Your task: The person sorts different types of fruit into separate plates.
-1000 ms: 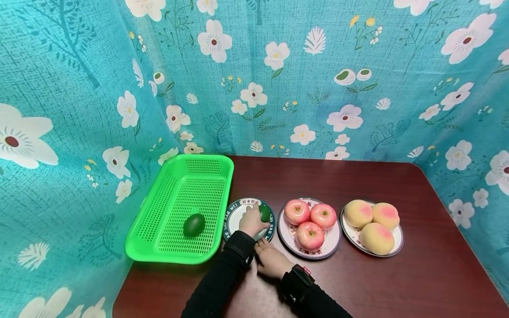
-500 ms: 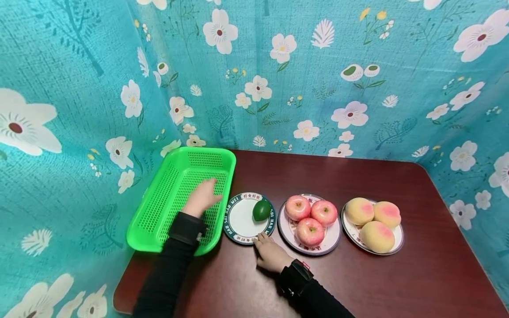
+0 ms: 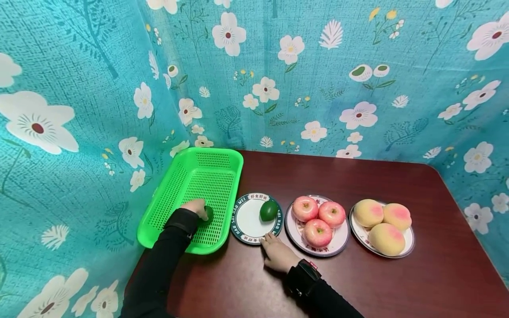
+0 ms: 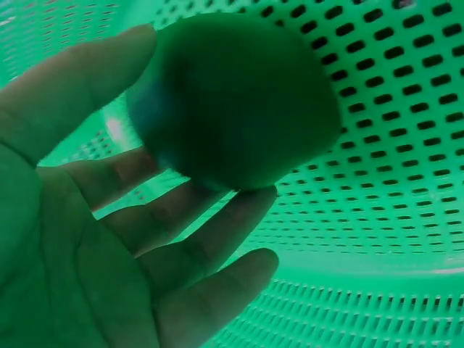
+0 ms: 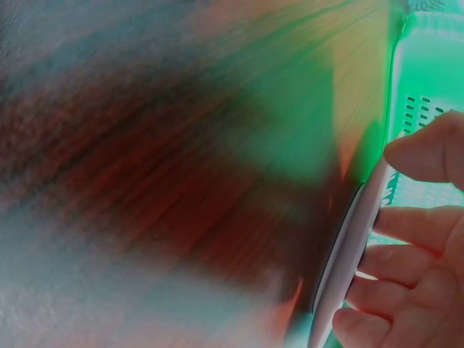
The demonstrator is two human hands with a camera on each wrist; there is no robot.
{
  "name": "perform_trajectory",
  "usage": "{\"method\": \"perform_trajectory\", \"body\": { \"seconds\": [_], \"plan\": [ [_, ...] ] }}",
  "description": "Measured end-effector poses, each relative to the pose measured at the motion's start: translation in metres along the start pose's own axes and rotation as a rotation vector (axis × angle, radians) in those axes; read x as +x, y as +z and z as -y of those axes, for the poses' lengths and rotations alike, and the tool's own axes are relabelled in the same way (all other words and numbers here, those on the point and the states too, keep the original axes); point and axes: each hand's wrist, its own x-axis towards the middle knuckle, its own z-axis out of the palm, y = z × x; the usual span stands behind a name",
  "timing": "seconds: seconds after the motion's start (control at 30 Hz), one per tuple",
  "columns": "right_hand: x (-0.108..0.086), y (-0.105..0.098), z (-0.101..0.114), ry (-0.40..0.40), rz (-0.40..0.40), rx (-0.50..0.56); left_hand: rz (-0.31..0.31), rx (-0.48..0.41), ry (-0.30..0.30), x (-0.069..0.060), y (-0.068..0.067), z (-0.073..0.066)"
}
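Inside the green plastic basket [image 3: 234, 194] my left hand [image 3: 195, 208] holds a dark green avocado [image 3: 207, 215]. In the left wrist view the thumb lies on one side of the avocado [image 4: 239, 101] and the fingers [image 4: 210, 239] on the other, over the perforated floor. Another avocado [image 3: 269, 211] sits on the right part of a white plate with a dark green rim [image 3: 246, 221]. My right hand [image 3: 279, 254] rests its fingertips on the near rim of that plate. Seen from the right wrist, its relaxed fingers [image 5: 399, 264] touch the plate edge [image 5: 344, 261].
Right of the avocado plate stands a plate [image 3: 298, 242] with three pink apples [image 3: 318, 232]. Farther right, another plate [image 3: 407, 243] bears three peaches [image 3: 387, 239]. A floral curtain [image 3: 298, 97] hangs behind the dark red table [image 3: 445, 247].
My left hand has left the avocado plate, moved left into the basket and taken hold of the avocado there. My right hand has stayed at the plate rim. The head view has shifted slightly.
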Motion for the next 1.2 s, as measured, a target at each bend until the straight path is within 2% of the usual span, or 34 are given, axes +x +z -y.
{"method": "perform_trajectory", "body": {
  "seconds": [0.1, 0.2, 0.27, 0.33, 0.43, 0.5, 0.57, 0.67, 0.73, 0.8, 0.93, 1.03, 1.2],
  "plan": [
    [0.000, -0.002, 0.001, 0.011, 0.003, 0.000, -0.002, 0.017, -0.014, 0.006, 0.001, -0.001],
    [-0.001, -0.004, 0.002, 0.019, 0.011, -0.004, -0.037, -0.002, -0.039, 0.003, -0.001, -0.006],
    [-0.001, -0.003, 0.004, 0.017, 0.020, -0.007, -0.095, -0.005, -0.075, -0.003, -0.003, -0.008],
    [-0.001, -0.001, 0.005, 0.015, 0.024, -0.006, -0.193, 0.013, -0.110, -0.009, -0.008, -0.014],
    [-0.002, 0.000, 0.005, 0.017, 0.018, -0.003, -0.342, 0.021, -0.131, -0.017, -0.023, -0.032],
    [-0.003, 0.001, 0.005, 0.019, 0.010, -0.002, -0.423, 0.010, -0.103, -0.020, -0.033, -0.052],
    [-0.002, 0.001, 0.004, 0.024, -0.001, -0.001, -0.461, -0.006, -0.045, -0.021, -0.041, -0.077],
    [-0.001, 0.001, 0.003, 0.024, -0.009, -0.001, -0.447, 0.005, 0.026, -0.014, -0.037, -0.111],
    [-0.001, 0.001, 0.003, 0.023, -0.009, -0.001, -0.404, 0.023, 0.058, -0.005, -0.028, -0.129],
    [-0.002, 0.000, 0.003, 0.026, -0.007, -0.005, -0.362, 0.047, 0.071, 0.008, -0.015, -0.141],
    [0.001, 0.001, 0.006, 0.023, -0.006, -0.017, -0.322, 0.088, 0.061, 0.032, 0.010, -0.142],
    [0.001, 0.002, 0.007, 0.025, -0.009, -0.034, -0.312, 0.085, 0.059, 0.040, 0.025, -0.139],
    [-0.001, 0.000, 0.004, 0.045, -0.003, -0.043, -0.345, 0.061, 0.089, 0.053, 0.043, -0.137]
  ]
}}
